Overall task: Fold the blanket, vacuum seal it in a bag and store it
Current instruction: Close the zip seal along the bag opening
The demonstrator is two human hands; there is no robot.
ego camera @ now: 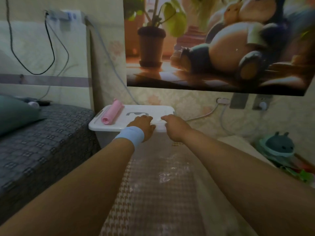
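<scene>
Arms both reach far forward. Left hand [142, 125], with a light blue wristband [130, 137], lies palm down on the white plastic storage box lid [153, 110], fingers [148, 118] laid flat. Right hand [175, 129] sits at the lid's near right edge, fingers [165, 118] bent over it; real grip cannot be told. Beige houndstooth blanket in clear crinkled bag [158, 184] lies near, between the forearms. Pink rolled sheet [112, 113] lies on the lid's left. Grey patterned bed [42, 147] is left, teal plush toy [277, 146] right.

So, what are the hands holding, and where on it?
Both the left hand and right hand are on the white storage box lid at its near edge; whether the fingers grip it cannot be told.
</scene>
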